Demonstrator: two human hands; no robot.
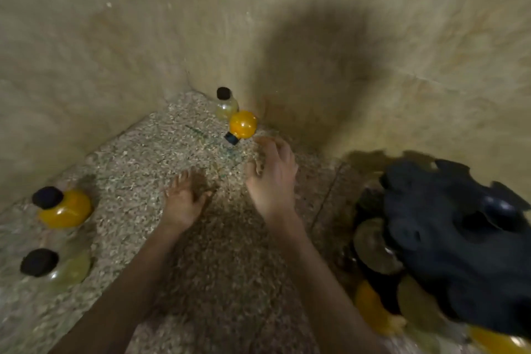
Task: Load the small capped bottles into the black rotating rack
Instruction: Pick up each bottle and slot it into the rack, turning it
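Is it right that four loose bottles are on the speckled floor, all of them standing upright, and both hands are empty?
Not quite. The head view shows the orange bottle in the corner lying on its side, cap toward the camera; the other three stand upright. Four loose bottles is right, and the left hand and right hand are empty.

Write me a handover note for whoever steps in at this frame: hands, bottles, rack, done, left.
Left hand: empty, open, low over the speckled floor.
Right hand: empty, open, reaching toward the tipped orange bottle in the corner.
Behind that: a pale bottle, upright.
Far left: an orange bottle and a pale one, both upright.
Black rack at right, blurred; some bottles appear loaded underneath.
Left: four loose bottles to load.
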